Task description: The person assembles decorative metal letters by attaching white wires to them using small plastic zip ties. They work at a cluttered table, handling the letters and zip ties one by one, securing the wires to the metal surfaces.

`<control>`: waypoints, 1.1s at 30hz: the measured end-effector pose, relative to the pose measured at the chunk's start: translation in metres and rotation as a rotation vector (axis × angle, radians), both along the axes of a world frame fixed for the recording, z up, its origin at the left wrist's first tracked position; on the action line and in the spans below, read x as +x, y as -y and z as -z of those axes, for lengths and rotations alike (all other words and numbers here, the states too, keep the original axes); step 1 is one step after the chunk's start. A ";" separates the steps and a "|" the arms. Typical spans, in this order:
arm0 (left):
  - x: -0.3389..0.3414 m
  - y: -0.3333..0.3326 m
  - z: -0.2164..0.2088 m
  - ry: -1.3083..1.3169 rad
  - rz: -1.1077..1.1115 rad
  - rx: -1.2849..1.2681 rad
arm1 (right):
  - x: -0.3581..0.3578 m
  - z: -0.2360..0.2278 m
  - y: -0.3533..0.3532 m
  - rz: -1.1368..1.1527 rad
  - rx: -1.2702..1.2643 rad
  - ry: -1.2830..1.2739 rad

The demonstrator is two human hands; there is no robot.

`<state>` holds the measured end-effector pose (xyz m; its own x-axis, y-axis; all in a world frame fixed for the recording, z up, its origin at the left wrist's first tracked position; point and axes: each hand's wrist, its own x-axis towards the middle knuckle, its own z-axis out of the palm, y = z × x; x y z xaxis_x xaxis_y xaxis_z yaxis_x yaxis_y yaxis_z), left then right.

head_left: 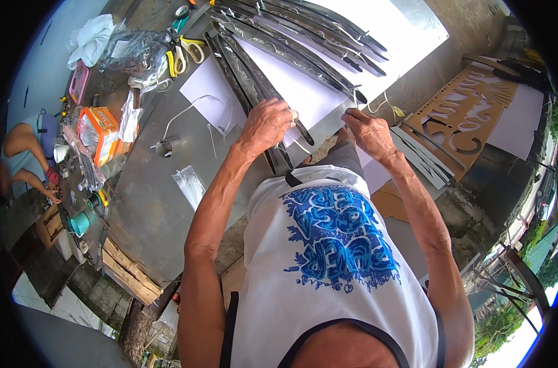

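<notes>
My left hand [268, 124] is closed round a long dark strip [303, 131] near its near end, with a second dark strip beside it. To the right, my right hand [371, 132] has its fingertips pinched together, apart from the strip. What lies in that pinch is too small to make out. A thin white wire [303, 147] hangs below my left hand. Beyond both hands, several more long dark strips [291, 52] with white wires lie side by side on white sheets [319, 110] over a grey metal table [162, 208].
Left on the table are yellow-handled scissors [193, 51], a loose white cable [174, 116], a clear packet [190, 186] and an orange box [104, 132]. Another person's hand [52, 195] shows at far left. A cut-out cardboard sheet [460, 119] leans at right.
</notes>
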<state>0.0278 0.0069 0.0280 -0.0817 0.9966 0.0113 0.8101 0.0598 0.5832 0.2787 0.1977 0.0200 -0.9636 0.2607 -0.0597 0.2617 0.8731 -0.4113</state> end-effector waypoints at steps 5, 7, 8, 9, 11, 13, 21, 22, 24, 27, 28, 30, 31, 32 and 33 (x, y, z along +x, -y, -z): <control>-0.004 0.014 -0.026 0.078 -0.151 0.083 | 0.009 -0.007 -0.011 0.090 0.034 0.045; -0.009 0.028 -0.048 0.104 -0.307 0.161 | 0.005 -0.012 -0.006 0.194 -0.038 0.008; -0.009 0.035 -0.047 0.139 -0.449 0.214 | 0.009 -0.010 -0.006 0.235 -0.079 0.009; -0.008 0.047 -0.047 0.157 -0.602 0.265 | 0.007 -0.006 -0.001 0.263 -0.133 0.002; -0.002 0.072 -0.057 0.261 -0.919 0.259 | 0.002 -0.011 0.014 0.281 -0.219 -0.026; 0.007 0.109 -0.037 0.354 -1.188 0.286 | -0.001 -0.006 0.027 0.249 -0.367 -0.067; 0.020 0.165 0.014 -0.023 -1.276 -0.303 | -0.028 -0.013 0.049 0.292 -0.589 -0.097; 0.021 0.161 0.025 0.002 -1.313 -0.269 | -0.033 -0.017 0.049 0.311 -0.601 -0.102; 0.021 0.157 0.038 -0.062 -1.354 -0.220 | -0.038 -0.024 0.046 0.352 -0.643 -0.101; 0.016 0.155 0.050 -0.099 -1.328 -0.172 | -0.041 -0.031 0.042 0.393 -0.710 -0.102; 0.015 0.155 0.053 -0.101 -1.308 -0.162 | -0.042 -0.033 0.041 0.393 -0.716 -0.116; 0.014 0.150 0.059 -0.128 -1.285 -0.241 | -0.043 -0.035 0.041 0.379 -0.715 -0.134; 0.015 0.147 0.060 -0.141 -1.273 -0.282 | -0.044 -0.037 0.042 0.366 -0.708 -0.137; 0.015 0.147 0.060 -0.149 -1.247 -0.282 | -0.045 -0.039 0.043 0.351 -0.702 -0.140; 0.014 0.147 0.059 -0.160 -1.219 -0.285 | -0.048 -0.042 0.046 0.344 -0.712 -0.130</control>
<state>0.0415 -0.1405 -0.0315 -0.9650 0.2441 -0.0960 0.2010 0.9232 0.3275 0.2304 0.1513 0.0619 -0.8470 0.4857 -0.2160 0.3797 0.2685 -0.8853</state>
